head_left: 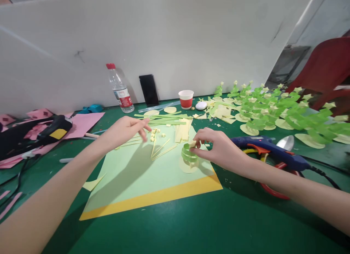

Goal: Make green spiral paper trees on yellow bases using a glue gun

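My right hand (216, 146) pinches the top of a small green paper spiral (188, 154) standing on a pale yellow paper disc (187, 166). That piece rests on a light green sheet (136, 177) lying over a yellow sheet (153, 199). My left hand (125, 130) hovers with fingers stretched out just left of several tiny yellow paper stars (155, 133) and thin yellow-green paper strips (161, 148). It holds nothing.
A blue glue gun (273, 150) lies right of my right hand, over red and yellow scissors handles (273, 192). Finished green paper trees (273, 108) crowd the back right. A water bottle (120, 88), phone (149, 90), red cup (186, 99) and black glue gun (35, 132) stand behind.
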### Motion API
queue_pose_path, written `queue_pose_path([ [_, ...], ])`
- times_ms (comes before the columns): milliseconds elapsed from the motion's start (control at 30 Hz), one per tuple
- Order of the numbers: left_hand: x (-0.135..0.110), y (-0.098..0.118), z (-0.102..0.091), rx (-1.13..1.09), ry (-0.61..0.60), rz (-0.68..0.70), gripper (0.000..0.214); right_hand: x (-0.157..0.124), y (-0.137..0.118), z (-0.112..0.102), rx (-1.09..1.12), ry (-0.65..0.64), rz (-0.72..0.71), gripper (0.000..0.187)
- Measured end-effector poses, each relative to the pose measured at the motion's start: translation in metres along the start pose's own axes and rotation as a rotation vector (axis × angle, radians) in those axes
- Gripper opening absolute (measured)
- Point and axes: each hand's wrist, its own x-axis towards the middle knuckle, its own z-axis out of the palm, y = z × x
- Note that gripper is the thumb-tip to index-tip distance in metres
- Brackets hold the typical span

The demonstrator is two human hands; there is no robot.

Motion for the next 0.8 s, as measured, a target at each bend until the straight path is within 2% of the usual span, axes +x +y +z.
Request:
queue_pose_path([
  [133, -0.001, 0.000, 0.002, 0.160, -0.072, -0.021, 0.013, -0.001, 0.000, 0.000, 0.004, 0.011, -0.039, 0.012],
  [233, -0.001, -0.003, 0.004, 0.289, -0.088, 0.053, 0.033, 0.001, 0.002, 0.000, 0.001, 0.036, -0.044, 0.011],
  [300, 0.000, -0.005, 0.005, 0.348, -0.111, 0.089, 0.038, 0.003, 0.003, 0.001, -0.006, 0.056, -0.035, 0.012],
  [467, 0.003, -0.011, 0.012, 0.333, -0.199, 0.172, 0.026, 0.007, 0.003, 0.003, -0.020, 0.072, -0.021, 0.011],
  [567, -0.002, -0.011, 0.022, 0.313, -0.363, 0.218, 0.014, 0.010, 0.002, 0.004, -0.020, 0.060, -0.022, 0.011],
  [667, -0.013, -0.010, 0.037, 0.316, -0.515, 0.244, 0.013, 0.013, 0.002, 0.003, -0.012, 0.041, -0.030, 0.010],
  [800, -0.027, -0.015, 0.060, 0.313, -0.508, 0.277, 0.018, 0.016, 0.004, 0.002, -0.001, 0.033, -0.027, 0.013],
])
